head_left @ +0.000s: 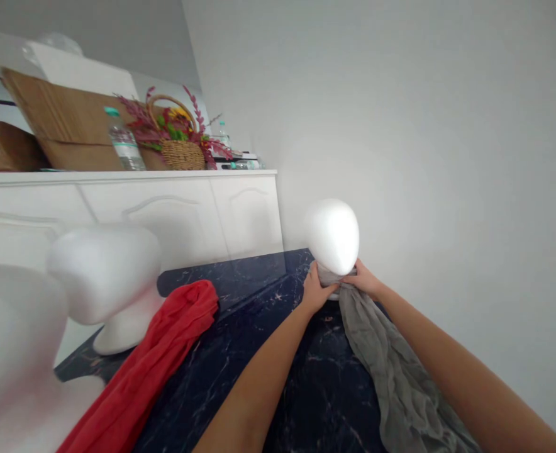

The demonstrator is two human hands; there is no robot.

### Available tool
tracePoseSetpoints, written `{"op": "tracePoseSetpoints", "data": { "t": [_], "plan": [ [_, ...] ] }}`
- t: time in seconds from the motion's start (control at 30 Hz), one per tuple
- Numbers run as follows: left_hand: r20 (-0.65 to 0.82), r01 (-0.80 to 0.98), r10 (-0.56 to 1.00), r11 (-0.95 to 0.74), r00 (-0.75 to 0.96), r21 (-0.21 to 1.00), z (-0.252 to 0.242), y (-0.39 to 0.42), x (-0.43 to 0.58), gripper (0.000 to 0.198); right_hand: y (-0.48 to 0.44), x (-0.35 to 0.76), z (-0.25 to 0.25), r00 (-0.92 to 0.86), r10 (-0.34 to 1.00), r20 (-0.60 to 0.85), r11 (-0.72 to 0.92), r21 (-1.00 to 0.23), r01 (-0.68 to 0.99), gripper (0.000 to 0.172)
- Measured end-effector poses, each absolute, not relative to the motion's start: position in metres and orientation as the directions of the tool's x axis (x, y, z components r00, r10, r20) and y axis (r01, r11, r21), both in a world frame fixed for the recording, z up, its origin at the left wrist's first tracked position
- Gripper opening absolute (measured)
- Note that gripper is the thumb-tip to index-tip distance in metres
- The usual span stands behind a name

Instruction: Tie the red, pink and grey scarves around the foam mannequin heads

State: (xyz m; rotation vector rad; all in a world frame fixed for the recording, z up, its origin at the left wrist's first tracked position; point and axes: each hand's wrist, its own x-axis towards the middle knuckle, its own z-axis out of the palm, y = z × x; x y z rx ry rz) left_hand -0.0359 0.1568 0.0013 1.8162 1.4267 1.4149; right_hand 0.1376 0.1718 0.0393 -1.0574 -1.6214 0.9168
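Observation:
A white mannequin head point(334, 234) stands upright at the far end of the dark marbled table, close to the wall. Round its neck goes a grey scarf point(377, 346), whose long loose end runs down over the table toward me on the right. My left hand point(316, 289) grips the scarf at the left of the neck, fingers curled round it. On the other side my right hand point(360, 280) pinches the scarf just below the head's chin. The neck is mostly hidden by cloth and hands.
A red scarf point(165, 352) lies along the table's left side. Beside it stand two more white mannequin heads point(105, 270). Behind is a white cabinet point(174, 214) bearing a cardboard box point(65, 119), a water bottle point(124, 141) and a flower basket point(182, 154). A wall bounds the right.

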Motion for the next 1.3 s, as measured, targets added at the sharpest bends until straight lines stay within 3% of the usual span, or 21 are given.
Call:
{"op": "tracePoseSetpoints", "data": {
  "t": [0.1, 0.2, 0.33, 0.43, 0.53, 0.63, 0.7, 0.77, 0.93, 1.17, 1.3],
  "plan": [
    [0.444, 0.492, 0.895, -0.376, -0.025, 0.785, -0.005, 0.159, -0.035, 0.099, 0.169, 0.15, 0.036, -0.232, 0.945, 0.232, 0.289, -0.922, 0.256, 0.093],
    [0.44, 0.524, 0.898, -0.375, 0.0, 0.764, -0.006, 0.159, -0.036, 0.098, 0.143, 0.161, 0.037, -0.155, 0.982, 0.108, 0.165, -0.89, 0.425, 0.111],
    [0.44, 0.535, 0.898, -0.367, -0.009, 0.761, -0.005, 0.158, -0.037, 0.095, 0.089, 0.166, 0.027, -0.187, 0.97, 0.157, 0.244, -0.678, 0.694, 0.118],
    [0.439, 0.539, 0.898, -0.362, -0.016, 0.761, -0.006, 0.158, -0.036, 0.093, 0.062, 0.174, 0.017, -0.253, 0.949, 0.186, 0.314, -0.526, 0.79, 0.108],
    [0.445, 0.538, 0.895, -0.368, -0.016, 0.758, -0.006, 0.158, -0.036, 0.092, 0.065, 0.195, 0.02, -0.211, 0.964, 0.16, 0.255, -0.349, 0.902, 0.094],
    [0.46, 0.533, 0.888, -0.382, -0.014, 0.755, -0.007, 0.158, -0.037, 0.092, 0.087, 0.226, 0.034, -0.135, 0.988, 0.073, 0.141, -0.074, 0.987, 0.058],
    [0.468, 0.526, 0.883, -0.391, -0.017, 0.756, -0.007, 0.158, -0.037, 0.091, 0.103, 0.246, 0.043, -0.066, 0.997, 0.048, 0.065, 0.023, 0.998, 0.037],
    [0.474, 0.518, 0.88, -0.394, -0.024, 0.759, -0.008, 0.158, -0.036, 0.089, 0.118, 0.264, 0.05, -0.003, 0.997, 0.08, -0.001, 0.044, 0.999, 0.031],
    [0.485, 0.505, 0.874, -0.403, -0.035, 0.763, -0.009, 0.157, -0.036, 0.085, 0.142, 0.277, 0.036, 0.055, 0.989, 0.141, -0.057, 0.012, 0.998, 0.035],
    [0.48, 0.434, 0.876, -0.416, -0.043, 0.799, -0.007, 0.155, -0.038, 0.087, 0.156, 0.25, -0.001, -0.137, 0.991, -0.002, 0.135, -0.174, 0.976, 0.04],
    [0.432, 0.369, 0.901, -0.396, -0.018, 0.841, -0.004, 0.146, -0.044, 0.091, 0.15, 0.254, 0.015, -0.216, 0.97, -0.112, 0.184, -0.244, 0.952, 0.06]
  ]
}}
